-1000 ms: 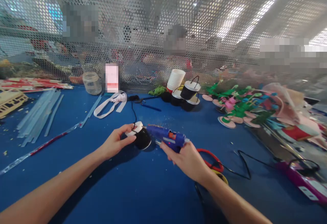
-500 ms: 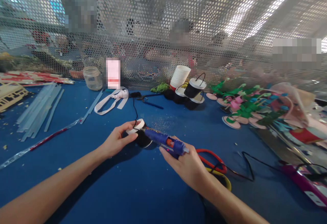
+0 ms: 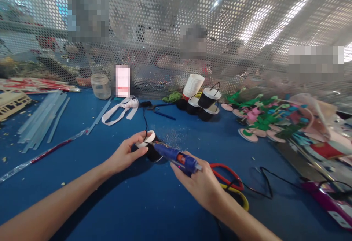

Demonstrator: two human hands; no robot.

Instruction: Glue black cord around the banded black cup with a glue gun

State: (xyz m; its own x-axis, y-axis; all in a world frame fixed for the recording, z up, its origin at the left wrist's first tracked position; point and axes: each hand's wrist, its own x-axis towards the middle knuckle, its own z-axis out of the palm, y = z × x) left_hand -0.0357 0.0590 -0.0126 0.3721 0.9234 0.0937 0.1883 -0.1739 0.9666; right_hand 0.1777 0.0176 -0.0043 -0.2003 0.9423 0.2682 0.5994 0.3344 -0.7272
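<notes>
My left hand (image 3: 131, 150) pinches the rim of a small black-and-white cup (image 3: 154, 154), which lies tilted with its white mouth toward me. A black cord (image 3: 145, 118) runs from the cup's rim back to a dark bundle on the table. In my right hand (image 3: 202, 184) is a blue hot glue gun (image 3: 176, 154) with a glue stick poking from its rear. The gun's nozzle meets the cup at its rim, close to my left fingertips; whether it touches is hard to tell. The gun's grip is hidden inside my right hand.
Behind the cup lie pliers (image 3: 163, 114), white ribbon (image 3: 110, 118) and small black buckets (image 3: 209, 98) beside stacked white cups (image 3: 194, 85). Glue sticks (image 3: 44, 118) and a glass jar (image 3: 101, 86) are left. Green-and-pink crafts (image 3: 258, 120), a purple power strip (image 3: 327, 202) and red-handled scissors (image 3: 228, 177) are right.
Both hands keep their hold. The glue gun and my right hand have shifted very slightly left and down in view, with the nozzle still at the cup's rim.
</notes>
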